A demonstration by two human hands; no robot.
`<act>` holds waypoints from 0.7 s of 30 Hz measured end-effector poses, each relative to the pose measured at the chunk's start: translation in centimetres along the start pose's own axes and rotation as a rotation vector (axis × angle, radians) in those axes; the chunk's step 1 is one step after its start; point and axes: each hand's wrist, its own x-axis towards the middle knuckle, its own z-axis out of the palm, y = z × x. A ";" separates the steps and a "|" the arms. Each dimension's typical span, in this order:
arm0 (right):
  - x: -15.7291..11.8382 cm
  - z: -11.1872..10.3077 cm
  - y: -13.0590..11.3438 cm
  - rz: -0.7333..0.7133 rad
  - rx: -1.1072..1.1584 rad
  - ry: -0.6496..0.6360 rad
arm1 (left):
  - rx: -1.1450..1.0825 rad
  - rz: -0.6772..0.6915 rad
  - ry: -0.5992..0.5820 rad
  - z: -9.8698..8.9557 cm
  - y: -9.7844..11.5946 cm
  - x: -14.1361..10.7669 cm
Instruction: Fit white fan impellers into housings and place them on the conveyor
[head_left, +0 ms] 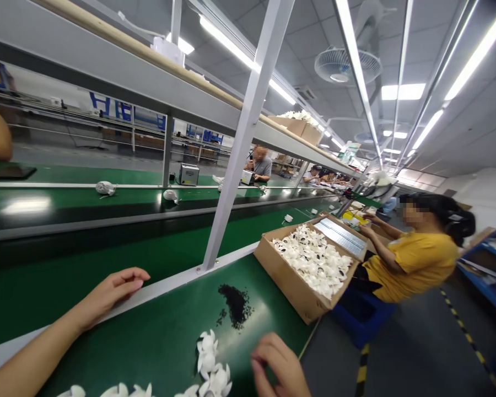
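My left hand (118,285) is over the pale metal rail along the bench edge, fingers loosely stretched, with nothing seen in it. At the lower middle my right hand (279,366) is curled, thumb and index tips close together; anything between them is too small or hidden to make out. Just beyond it, a pile of small black pieces (236,306) lies spread on the green work surface (173,331). Left of my right hand is a line of white petal-shaped plastic parts (207,353), running along the bottom edge of the view.
A cardboard box (287,281) full of similar white parts (314,259) stands at the right. A metal post (242,149) rises from the rail. Beyond runs a green conveyor belt (161,248) with scattered white pieces (171,196). A person in yellow (421,264) sits at the right.
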 end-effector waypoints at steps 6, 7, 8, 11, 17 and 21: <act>14.6 6.3 3.7 -0.313 0.120 -0.041 | 0.161 0.042 0.147 0.8 0.5 0.1; 16.0 7.3 4.7 -0.327 0.129 -0.020 | 0.191 0.064 0.149 1.1 0.7 0.1; 17.0 8.1 5.6 -0.327 0.134 0.013 | 0.205 0.088 0.142 1.4 0.9 0.0; 17.7 9.7 8.0 -0.286 0.149 0.153 | 0.245 0.117 0.223 2.3 1.3 0.0; 15.5 10.5 10.3 -0.334 0.217 0.204 | 0.372 0.130 0.278 3.7 1.2 -0.2; 15.1 10.0 9.9 -0.288 0.088 0.195 | 0.465 0.080 0.285 4.6 1.9 -0.6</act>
